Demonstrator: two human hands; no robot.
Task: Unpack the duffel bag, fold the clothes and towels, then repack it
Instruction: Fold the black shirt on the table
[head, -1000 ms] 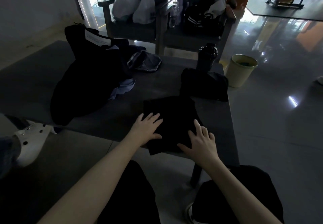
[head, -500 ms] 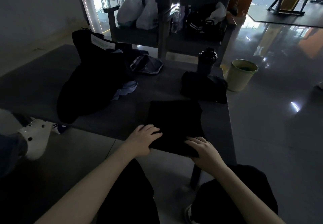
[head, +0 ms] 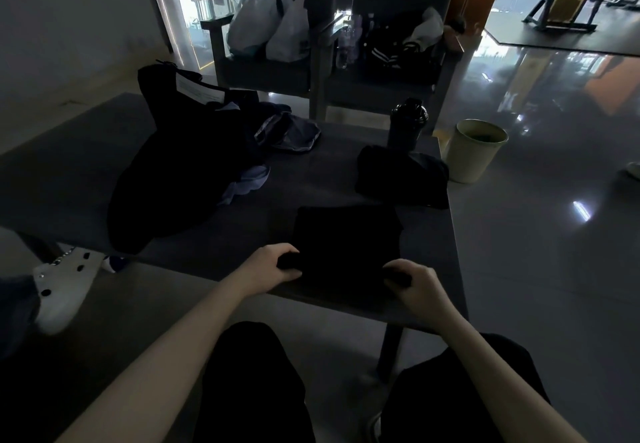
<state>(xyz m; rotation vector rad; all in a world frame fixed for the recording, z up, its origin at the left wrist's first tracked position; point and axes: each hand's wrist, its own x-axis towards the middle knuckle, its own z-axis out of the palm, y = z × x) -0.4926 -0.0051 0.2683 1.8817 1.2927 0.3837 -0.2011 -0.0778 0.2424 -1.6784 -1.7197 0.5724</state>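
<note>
Dim light falls across a dark grey low table (head: 346,186) with a glossy floor around it. Nearest the camera, the left hand (head: 268,268) and the right hand (head: 414,281) each curl round a near corner of a flat, black, partly folded garment (head: 346,238), fingers over the top and thumbs tucked under the edge. A grip at both corners keeps the edge straight, so I judge the next fold will carry this edge away from the person.

Just beyond the right hand, a stack of black folded clothes (head: 401,176) sits near the table's far right corner, probably set aside as finished work. A black shaker bottle (head: 408,122) stands upright behind it.

Beyond the left hand and further out to that side, the slumped black duffel bag (head: 180,165) lies open, with a pale lilac cloth (head: 247,183) spilling from it and a crumpled grey-blue garment (head: 294,133) just past it. These look not yet folded, so repacking seems some way off.

Off the table beyond the right hand stands a cream round waste bin (head: 476,148). Farthest are two dark armchairs (head: 273,72), one holding white plastic bags (head: 273,27).
</note>
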